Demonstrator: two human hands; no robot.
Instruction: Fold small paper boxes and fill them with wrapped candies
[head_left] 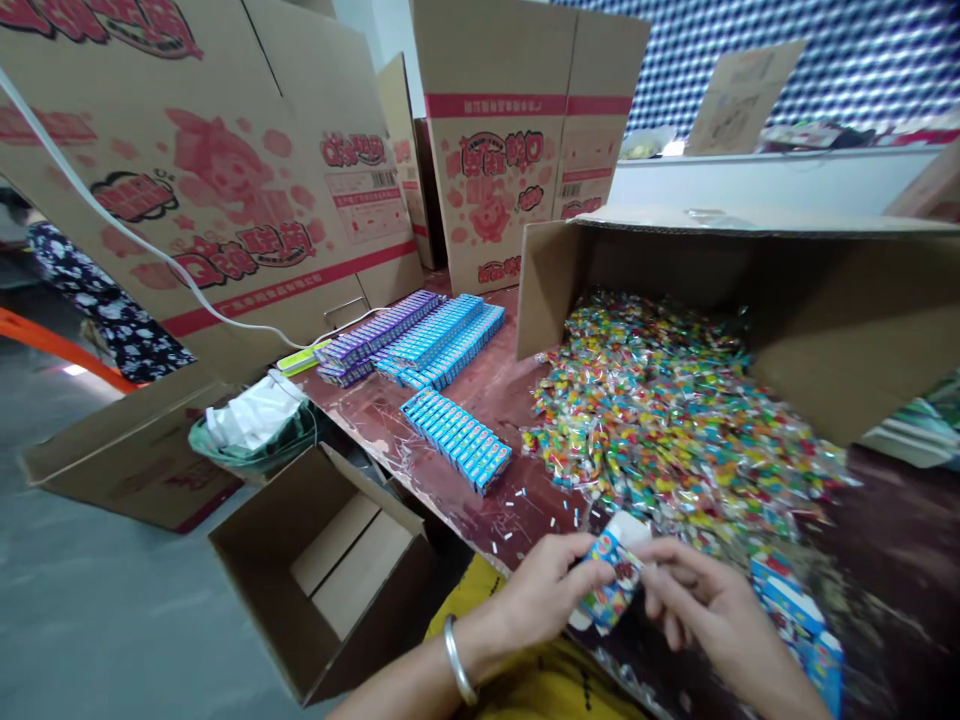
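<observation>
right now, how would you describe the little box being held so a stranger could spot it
Find the big carton lying on its side, spilling colourful sweets onto the table. At the heap's near edge, the left hand and right hand hold one small blue box between them. Unlike the blue boxes laid in rows, it is alone, off the table.

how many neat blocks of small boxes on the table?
3: purple block far left, blue block against it, blue row nearer. Loose blue boxes by right hand; more may be hidden.
</observation>
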